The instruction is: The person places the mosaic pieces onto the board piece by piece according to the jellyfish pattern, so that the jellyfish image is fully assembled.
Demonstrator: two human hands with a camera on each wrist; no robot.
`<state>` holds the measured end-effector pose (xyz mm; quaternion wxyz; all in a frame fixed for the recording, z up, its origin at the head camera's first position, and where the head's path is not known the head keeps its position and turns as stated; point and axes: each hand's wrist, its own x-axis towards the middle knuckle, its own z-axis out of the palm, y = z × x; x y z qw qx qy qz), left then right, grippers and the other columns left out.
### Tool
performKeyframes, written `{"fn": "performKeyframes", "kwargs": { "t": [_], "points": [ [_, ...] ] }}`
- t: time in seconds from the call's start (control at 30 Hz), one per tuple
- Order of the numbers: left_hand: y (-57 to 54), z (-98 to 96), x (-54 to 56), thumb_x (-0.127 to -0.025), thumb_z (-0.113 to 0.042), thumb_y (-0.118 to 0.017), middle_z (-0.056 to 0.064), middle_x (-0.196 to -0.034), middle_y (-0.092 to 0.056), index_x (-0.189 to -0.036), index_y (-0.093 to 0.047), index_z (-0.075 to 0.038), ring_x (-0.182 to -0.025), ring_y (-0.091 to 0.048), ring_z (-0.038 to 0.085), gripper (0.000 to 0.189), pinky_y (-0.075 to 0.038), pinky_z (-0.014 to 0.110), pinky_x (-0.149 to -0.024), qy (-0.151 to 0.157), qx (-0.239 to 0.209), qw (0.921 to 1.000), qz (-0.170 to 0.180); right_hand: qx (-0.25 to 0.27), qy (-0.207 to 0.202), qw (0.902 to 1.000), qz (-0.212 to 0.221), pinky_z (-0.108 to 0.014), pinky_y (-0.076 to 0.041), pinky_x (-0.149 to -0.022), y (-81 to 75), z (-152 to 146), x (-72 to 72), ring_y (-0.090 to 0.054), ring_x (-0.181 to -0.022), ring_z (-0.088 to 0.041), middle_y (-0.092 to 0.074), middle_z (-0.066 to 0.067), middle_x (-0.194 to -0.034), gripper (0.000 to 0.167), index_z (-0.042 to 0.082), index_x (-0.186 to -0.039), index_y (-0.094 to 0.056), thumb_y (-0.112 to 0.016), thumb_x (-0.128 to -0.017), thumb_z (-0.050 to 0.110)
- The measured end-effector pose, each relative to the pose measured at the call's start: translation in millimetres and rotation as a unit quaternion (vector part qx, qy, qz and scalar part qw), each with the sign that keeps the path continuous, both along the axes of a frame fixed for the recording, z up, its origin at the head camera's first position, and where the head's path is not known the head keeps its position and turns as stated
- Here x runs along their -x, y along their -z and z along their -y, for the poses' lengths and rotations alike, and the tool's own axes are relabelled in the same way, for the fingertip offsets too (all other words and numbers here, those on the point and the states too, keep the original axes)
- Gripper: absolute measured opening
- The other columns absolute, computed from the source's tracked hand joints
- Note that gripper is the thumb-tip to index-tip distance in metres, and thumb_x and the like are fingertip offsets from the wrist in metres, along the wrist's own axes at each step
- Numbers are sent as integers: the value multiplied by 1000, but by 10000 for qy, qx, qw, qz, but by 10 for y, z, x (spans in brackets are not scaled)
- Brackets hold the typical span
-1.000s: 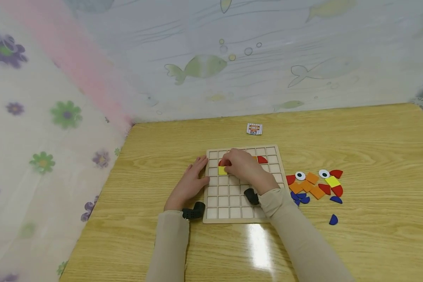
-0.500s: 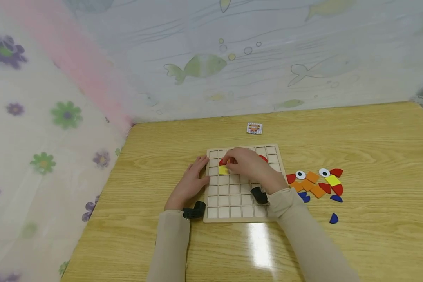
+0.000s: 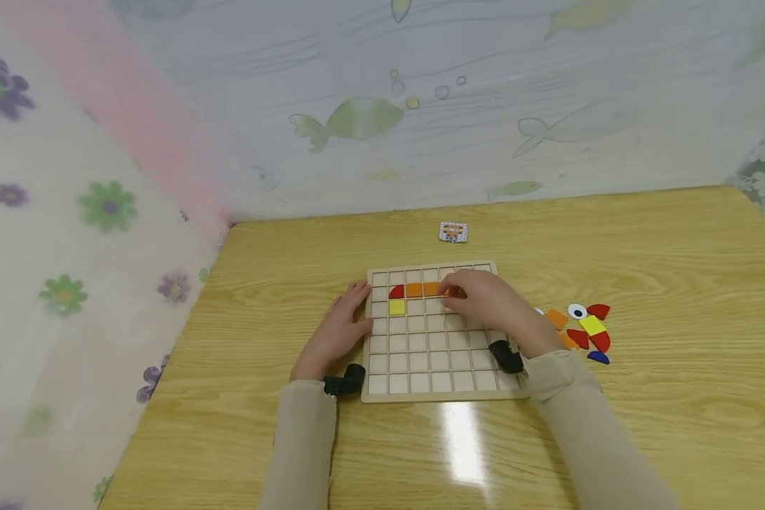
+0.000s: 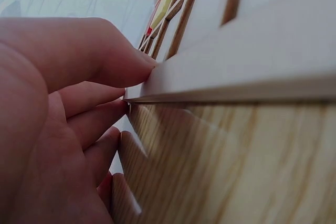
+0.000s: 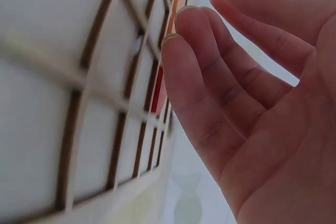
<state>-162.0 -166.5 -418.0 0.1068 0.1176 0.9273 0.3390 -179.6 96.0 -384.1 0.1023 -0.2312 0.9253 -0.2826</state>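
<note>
A wooden grid board lies flat on the table. In its upper left cells sit a red quarter-round tile, a yellow square tile below it, and orange square tiles in a row to the right. My left hand rests along the board's left edge, its thumb touching the frame in the left wrist view. Over the upper right part hovers my right hand, fingers relaxed and holding nothing. It hides part of the orange row; the right wrist view shows another red tile in a cell.
Right of the board lie loose tiles: a yellow square, red pieces, an orange square, a blue half-round and a white eye disc. My right arm covers others. A small pattern card lies behind the board.
My right hand has moved right along the row, away from the red and yellow tiles at left, uncovering orange squares. The left hand stays at the board's edge.
</note>
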Motion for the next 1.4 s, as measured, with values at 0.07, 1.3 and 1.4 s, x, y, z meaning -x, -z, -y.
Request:
{"fn": "performKeyframes", "kwargs": {
  "t": [0.07,1.3,1.4],
  "points": [
    [-3,5,-3,-86,-14,-50,0,-147,-18,-141,-27,-10,-135,-5,14,60,-1,33,-108,13,-2,10000,-4,19,59,10000,53,-33,-42,-72,28,-55,-7,-51,-78,-14,-59,3,-87,19,13,-102,-63,-57,-86,21],
    [3,1,8,-85,-13,-50,-1,-147,-19,-141,-28,-11,-135,-6,13,60,-2,34,-108,-12,-41,10000,-76,-232,568,9902,1258,-29,-43,-62,-22,-1131,-144,-49,-74,-19,-56,-4,-86,30,5,-101,-61,-65,-80,26],
    [-5,4,3,-85,-13,-50,-1,-146,-19,-141,-28,-11,-135,-6,13,60,-2,33,-108,-14,-43,10000,-80,-365,568,9894,1287,-29,-41,-62,-20,-1118,-139,-48,-73,-19,-55,-4,-86,30,5,-100,-59,-66,-79,27]
  ]
}}
